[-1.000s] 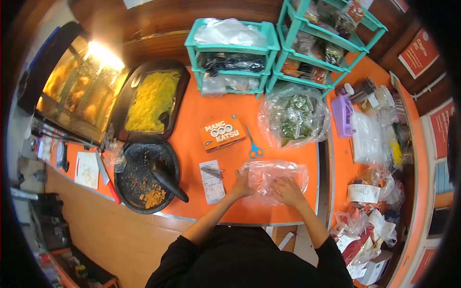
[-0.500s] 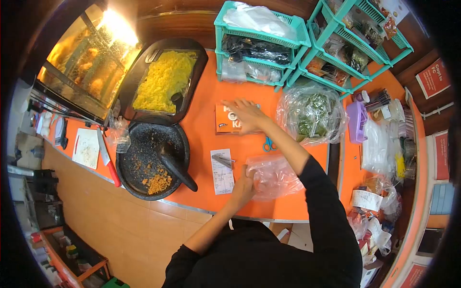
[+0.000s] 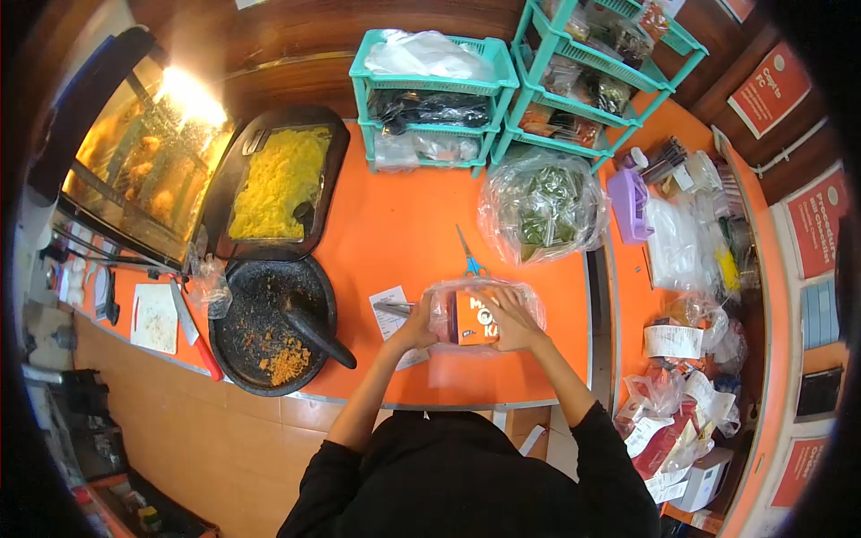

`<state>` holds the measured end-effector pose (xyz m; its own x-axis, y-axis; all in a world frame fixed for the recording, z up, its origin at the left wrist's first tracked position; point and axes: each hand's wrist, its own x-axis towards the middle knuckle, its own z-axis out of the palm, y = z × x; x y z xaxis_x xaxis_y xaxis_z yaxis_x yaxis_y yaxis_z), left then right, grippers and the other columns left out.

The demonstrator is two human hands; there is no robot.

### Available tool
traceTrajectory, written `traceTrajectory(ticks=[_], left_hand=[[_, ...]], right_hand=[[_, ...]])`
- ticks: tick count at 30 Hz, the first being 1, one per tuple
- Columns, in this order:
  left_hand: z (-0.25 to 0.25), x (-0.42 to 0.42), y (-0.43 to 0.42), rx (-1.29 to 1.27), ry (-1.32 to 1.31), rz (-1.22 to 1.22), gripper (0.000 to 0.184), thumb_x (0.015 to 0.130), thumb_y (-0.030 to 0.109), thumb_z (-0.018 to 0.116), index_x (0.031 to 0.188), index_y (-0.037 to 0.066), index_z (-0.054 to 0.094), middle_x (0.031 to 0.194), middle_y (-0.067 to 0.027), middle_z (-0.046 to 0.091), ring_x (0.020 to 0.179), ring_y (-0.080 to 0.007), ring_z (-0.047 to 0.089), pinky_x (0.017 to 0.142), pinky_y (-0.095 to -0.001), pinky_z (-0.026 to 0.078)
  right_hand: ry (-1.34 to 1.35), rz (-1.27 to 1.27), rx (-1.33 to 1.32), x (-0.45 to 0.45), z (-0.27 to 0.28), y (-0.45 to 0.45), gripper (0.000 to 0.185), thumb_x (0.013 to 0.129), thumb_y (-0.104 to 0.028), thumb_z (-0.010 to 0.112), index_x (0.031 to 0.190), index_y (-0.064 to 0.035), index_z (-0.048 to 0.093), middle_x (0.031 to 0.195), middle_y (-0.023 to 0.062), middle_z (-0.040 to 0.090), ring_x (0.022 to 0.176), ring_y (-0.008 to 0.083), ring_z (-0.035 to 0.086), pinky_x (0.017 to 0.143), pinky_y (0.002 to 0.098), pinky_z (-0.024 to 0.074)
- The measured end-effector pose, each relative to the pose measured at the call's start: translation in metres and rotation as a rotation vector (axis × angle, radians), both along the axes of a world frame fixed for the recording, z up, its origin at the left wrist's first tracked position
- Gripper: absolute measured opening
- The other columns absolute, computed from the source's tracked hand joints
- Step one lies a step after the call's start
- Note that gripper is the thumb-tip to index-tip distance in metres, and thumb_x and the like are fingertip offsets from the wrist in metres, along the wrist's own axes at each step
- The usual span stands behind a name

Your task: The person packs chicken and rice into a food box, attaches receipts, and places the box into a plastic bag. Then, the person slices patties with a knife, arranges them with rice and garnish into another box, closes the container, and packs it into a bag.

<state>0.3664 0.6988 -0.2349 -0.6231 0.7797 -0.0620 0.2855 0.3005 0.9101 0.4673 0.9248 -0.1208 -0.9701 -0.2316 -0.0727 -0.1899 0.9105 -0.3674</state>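
Observation:
A printed orange box [image 3: 475, 328] lies at the front of the orange counter, in or on a clear plastic bag [image 3: 439, 294]; which of the two I cannot tell. My right hand [image 3: 516, 320] is closed over the box's right side. At the box's left, my left hand [image 3: 416, 328] is closed on the bag's edge, its fingertips partly hidden. Beside that hand lies a paper receipt [image 3: 387, 298] with a slim grey tool [image 3: 392, 308] on it. Blue-handled scissors [image 3: 473, 265] lie just beyond the bag.
Left stands a stone mortar [image 3: 242, 309] with a pestle [image 3: 318, 332] and orange crumbs. Behind it is a tray [image 3: 336, 170] of yellow rice. A red-handled knife [image 3: 211, 359] lies by a cutting board [image 3: 154, 318]. Teal racks [image 3: 430, 85] and bagged green leaves [image 3: 543, 211] stand behind.
My right hand has brought the orange box toward me, to the plastic bag. My left hand has shifted left and still grips the bag. The camera view has shifted.

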Motion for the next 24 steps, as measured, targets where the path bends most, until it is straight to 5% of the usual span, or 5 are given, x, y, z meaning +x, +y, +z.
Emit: traceTrajectory(ticks=[10, 16, 19, 21, 24], left_hand=[[0.104, 0.016, -0.011, -0.239, 0.162, 0.039, 0.079, 0.070, 0.002, 0.057, 0.143, 0.004, 0.030, 0.125, -0.0328, 0.041, 0.103, -0.0461, 0.057, 0.081, -0.0503, 0.050], [0.239, 0.002, 0.000, -0.101, 0.872, -0.029, 0.012, 0.076, 0.004, 0.057, 0.079, -0.003, 0.066, 0.094, -0.0189, 0.060, 0.075, -0.0325, 0.063, 0.068, -0.0390, 0.050], [0.234, 0.003, 0.016, 0.219, -0.179, -0.268, 0.019, 0.081, 0.008, 0.060, 0.097, 0.000, 0.065, 0.084, -0.0140, 0.059, 0.068, -0.0214, 0.058, 0.069, -0.0328, 0.048], [0.252, 0.023, 0.024, 0.468, -1.003, 0.004, 0.026, 0.090, 0.013, 0.053, 0.112, 0.001, 0.060, 0.070, -0.0054, 0.052, 0.055, -0.0124, 0.048, 0.058, -0.0255, 0.041], [0.246, -0.008, 0.006, 0.627, -1.127, -0.297, 0.027, 0.096, 0.022, 0.047, 0.115, 0.003, 0.054, 0.059, 0.0002, 0.044, 0.052, -0.0107, 0.042, 0.053, -0.0241, 0.033]], right_hand=[[-0.098, -0.018, 0.204, 0.016, 0.026, 0.068, 0.059, 0.071, -0.049, 0.070, 0.119, -0.0163, 0.057, 0.107, 0.0144, 0.063, 0.103, 0.0342, 0.058, 0.092, 0.0486, 0.0425], [-0.465, 0.057, 0.597, 0.031, 0.223, 0.052, 0.040, 0.076, -0.042, 0.066, 0.097, -0.0073, 0.068, 0.101, 0.0133, 0.066, 0.103, 0.0309, 0.060, 0.090, 0.0450, 0.0448], [0.123, 0.082, -0.136, 0.055, 0.147, 0.041, 0.037, 0.070, -0.038, 0.070, 0.091, -0.0067, 0.069, 0.094, 0.0110, 0.067, 0.095, 0.0295, 0.062, 0.087, 0.0436, 0.0453], [0.037, 0.074, 0.061, 0.078, 0.093, 0.042, 0.033, 0.070, -0.032, 0.070, 0.092, -0.0076, 0.069, 0.098, 0.0111, 0.066, 0.097, 0.0276, 0.062, 0.088, 0.0430, 0.0452], [-0.064, 0.053, 0.371, 0.097, 0.101, 0.072, 0.028, 0.068, -0.021, 0.070, 0.093, -0.0085, 0.069, 0.100, 0.0100, 0.065, 0.097, 0.0254, 0.061, 0.088, 0.0411, 0.0447]])
